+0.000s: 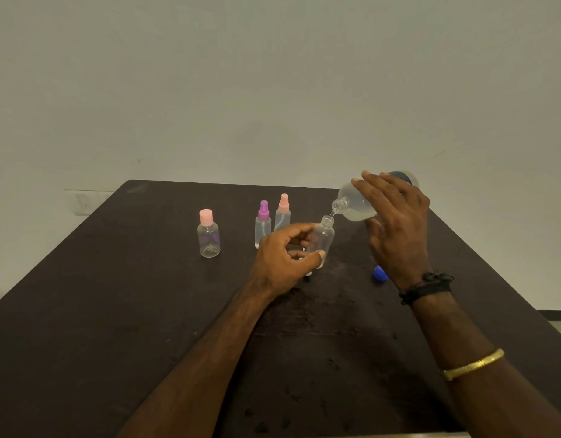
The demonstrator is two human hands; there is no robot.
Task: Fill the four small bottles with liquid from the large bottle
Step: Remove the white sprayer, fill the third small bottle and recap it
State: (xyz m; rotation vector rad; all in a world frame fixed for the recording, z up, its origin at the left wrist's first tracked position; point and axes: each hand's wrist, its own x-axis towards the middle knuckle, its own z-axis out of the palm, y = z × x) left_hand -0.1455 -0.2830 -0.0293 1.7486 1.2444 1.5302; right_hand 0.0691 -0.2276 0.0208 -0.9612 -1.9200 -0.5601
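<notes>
My right hand point(396, 222) grips the large translucent bottle point(356, 203), tipped with its open neck down to the left. A thin stream runs from it into the open mouth of a small clear bottle point(322, 240), which my left hand point(284, 257) holds upright on the dark table point(115, 311). Left of it stand two small spray bottles, one with a purple top point(262, 227) and one with a pink top point(282, 213). Farther left stands a small round bottle with a pink cap point(208, 234).
A blue cap point(378, 273) lies on the table just behind my right wrist. A small white piece peeks out under my left hand. A plain wall rises behind the table's far edge.
</notes>
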